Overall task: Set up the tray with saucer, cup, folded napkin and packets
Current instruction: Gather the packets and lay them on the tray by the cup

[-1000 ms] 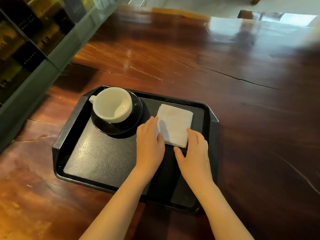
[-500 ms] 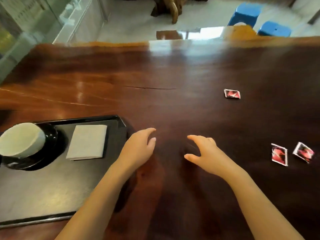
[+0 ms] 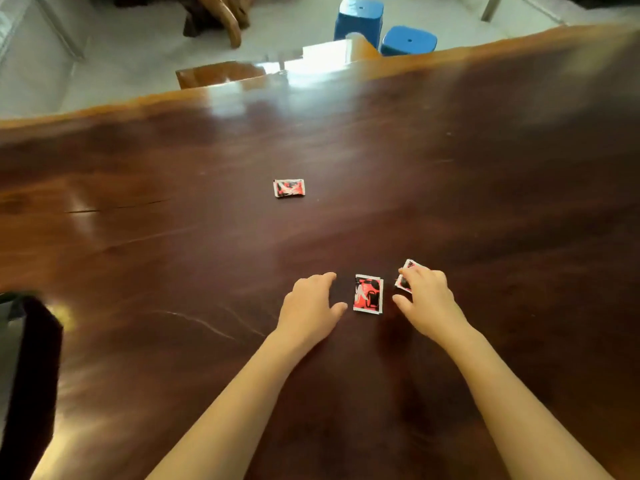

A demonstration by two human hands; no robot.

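Three red, black and white packets lie on the dark wooden table. One packet (image 3: 289,188) is far out in the middle. A second packet (image 3: 368,294) lies between my hands. My left hand (image 3: 308,306) rests just left of it, fingers apart, holding nothing. My right hand (image 3: 427,299) has its fingers curled over the third packet (image 3: 409,265), which still touches the table; only its top corner shows. Only a corner of the black tray (image 3: 34,341) shows at the left edge. The cup, saucer and napkin are out of view.
The table's far edge (image 3: 242,91) runs across the top, with a glossy glare. Beyond it stand two blue stools (image 3: 360,19) and a wooden chair (image 3: 218,72) on a pale floor.
My view swung right, away from the tray with cup and napkin. Both hands left the napkin and crossed the table to the packets; my right hand now covers the rightmost one.
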